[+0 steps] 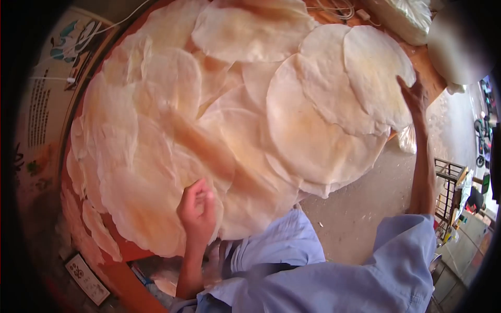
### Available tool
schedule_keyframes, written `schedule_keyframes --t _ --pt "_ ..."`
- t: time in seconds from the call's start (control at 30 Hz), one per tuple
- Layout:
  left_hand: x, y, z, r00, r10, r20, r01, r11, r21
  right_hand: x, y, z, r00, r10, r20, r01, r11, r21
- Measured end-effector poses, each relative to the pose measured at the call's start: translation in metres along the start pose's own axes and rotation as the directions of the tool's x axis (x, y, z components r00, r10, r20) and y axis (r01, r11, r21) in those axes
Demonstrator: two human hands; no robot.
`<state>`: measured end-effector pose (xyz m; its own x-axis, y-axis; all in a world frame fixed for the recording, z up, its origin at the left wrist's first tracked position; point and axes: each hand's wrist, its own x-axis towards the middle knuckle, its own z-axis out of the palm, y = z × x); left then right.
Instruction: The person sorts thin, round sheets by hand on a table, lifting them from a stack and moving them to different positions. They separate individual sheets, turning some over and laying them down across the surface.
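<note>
Many thin, round, pale sheets (323, 141) lie overlapped in a broad heap on an orange-red table (138, 252). My left hand (197, 205) is over the near edge of the heap, its fingers curled together; whether anything is between them is too small to tell. At the right, my right hand (414, 94) is at the outer edge of an upper round sheet (376, 73), thumb on top of it and the other fingers by its rim.
A white plastic bag (407, 18) and a coiled white cable (336, 9) are at the back right. A small clear bag (407, 140) hangs below the table's right edge. A wire rack (449, 188) stands farther right. A framed sign (87, 279) is at the lower left.
</note>
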<state>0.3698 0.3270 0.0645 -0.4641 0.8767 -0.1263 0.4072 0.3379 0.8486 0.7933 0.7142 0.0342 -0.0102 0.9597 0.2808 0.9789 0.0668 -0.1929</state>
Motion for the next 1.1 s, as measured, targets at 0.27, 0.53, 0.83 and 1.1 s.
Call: schedule_keyframes --t 0.27,0.53,0.83,1.1 --pt "0.025 -0.021 0.08 0.911 0.341 0.231 -0.411 0.712 0.569 -0.201 -0.266 -0.031 0.518 -0.847 0.12 0.582 0.452 0.675" --pt "-0.022 -0.042 0.027 0.866 0.434 0.25 -0.499 0.794 0.348 -0.249 -0.287 0.028 0.43 -0.866 0.256 0.749 0.5 0.434" --pt "-0.126 -0.179 -0.245 0.857 0.308 -0.413 -0.067 0.861 0.504 -0.267 -0.308 0.008 0.458 -0.743 0.488 0.787 0.594 0.166" --pt "-0.14 -0.377 -0.506 0.673 0.252 -0.696 0.281 0.783 0.555 -0.358 -0.406 -0.036 0.727 -0.661 0.185 0.658 0.748 0.091"
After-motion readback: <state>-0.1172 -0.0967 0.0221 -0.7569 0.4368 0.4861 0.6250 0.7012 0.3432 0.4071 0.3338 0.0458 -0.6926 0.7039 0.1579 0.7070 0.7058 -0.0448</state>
